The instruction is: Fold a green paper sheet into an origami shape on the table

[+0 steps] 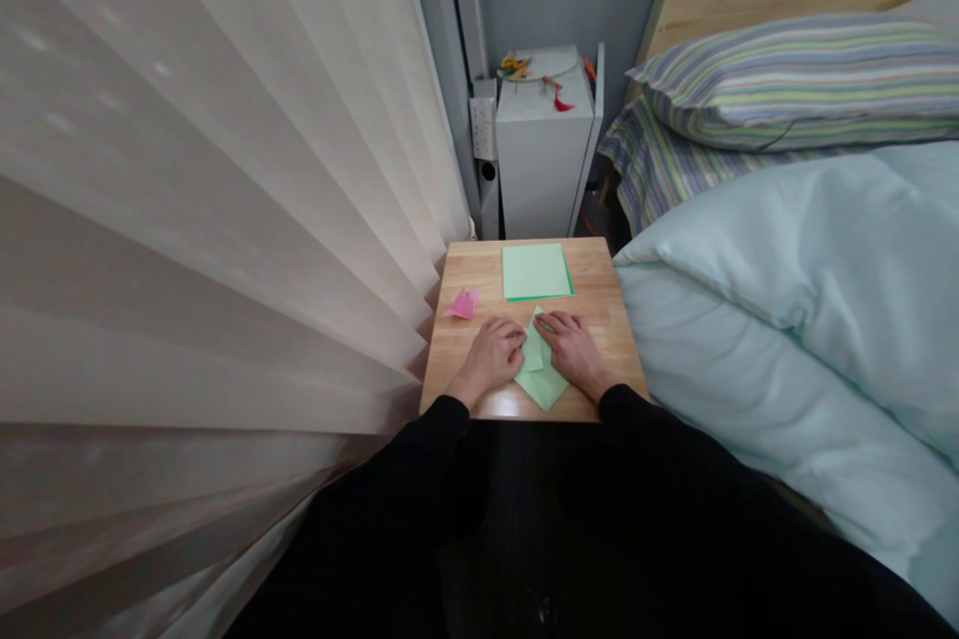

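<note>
A light green sheet of origami paper [544, 387], partly folded, lies on the small wooden table [621, 359] with one corner toward me. My left hand [494, 354] has its fingers curled in against the paper's left edge. From the other side, my right hand [573, 344] presses bent fingers onto the paper near its far corner. The fingers hide parts of both side edges. Beyond my hands lies a stack of light green paper [535, 270], with a darker green edge showing below. A folded pink paper piece [463, 304] sits at the left.
Pleated pale curtains [300, 170] hang close along the table's left side. On the right is a bed with a pale blue quilt [786, 300] and a striped pillow [809, 85]. A white cabinet [543, 160] stands behind the table, with small decorations on top.
</note>
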A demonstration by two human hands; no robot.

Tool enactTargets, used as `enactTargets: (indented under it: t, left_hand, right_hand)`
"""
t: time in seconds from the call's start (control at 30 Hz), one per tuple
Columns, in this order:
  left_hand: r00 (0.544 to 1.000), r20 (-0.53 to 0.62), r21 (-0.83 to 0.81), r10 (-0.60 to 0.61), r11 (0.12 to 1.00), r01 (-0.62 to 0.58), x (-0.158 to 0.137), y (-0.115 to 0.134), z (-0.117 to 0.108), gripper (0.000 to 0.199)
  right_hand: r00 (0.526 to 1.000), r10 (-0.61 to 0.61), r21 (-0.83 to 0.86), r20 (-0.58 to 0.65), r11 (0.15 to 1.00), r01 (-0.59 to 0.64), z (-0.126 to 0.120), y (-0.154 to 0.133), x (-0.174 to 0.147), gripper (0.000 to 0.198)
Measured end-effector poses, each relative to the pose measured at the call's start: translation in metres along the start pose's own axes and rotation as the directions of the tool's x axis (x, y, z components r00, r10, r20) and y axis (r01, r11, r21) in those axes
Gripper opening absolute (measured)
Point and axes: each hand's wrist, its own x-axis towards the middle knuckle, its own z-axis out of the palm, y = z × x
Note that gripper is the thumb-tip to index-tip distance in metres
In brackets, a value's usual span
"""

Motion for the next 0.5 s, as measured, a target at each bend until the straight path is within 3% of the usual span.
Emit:
enactTargets:
  t: [0.3,0.5]
  left_hand:
    - [0.999,-0.010,-0.023,0.036,0.999,-0.036,-0.0002,-0.0053,0.0022,0.027]
    - [0.997,-0.043,-0.102,-0.071,0.993,0.066,0.0013,-0.0027,-0.0019,0.033]
  right_hand:
    - [1.000,0.002,-0.005,-0.003,1.000,-0.002,-0.0020,-0.0010,-0.0006,0.049]
    - [0.999,0.030,-0.027,0.045,0.999,-0.029,-0.0061,-0.0059,0.0017,0.049]
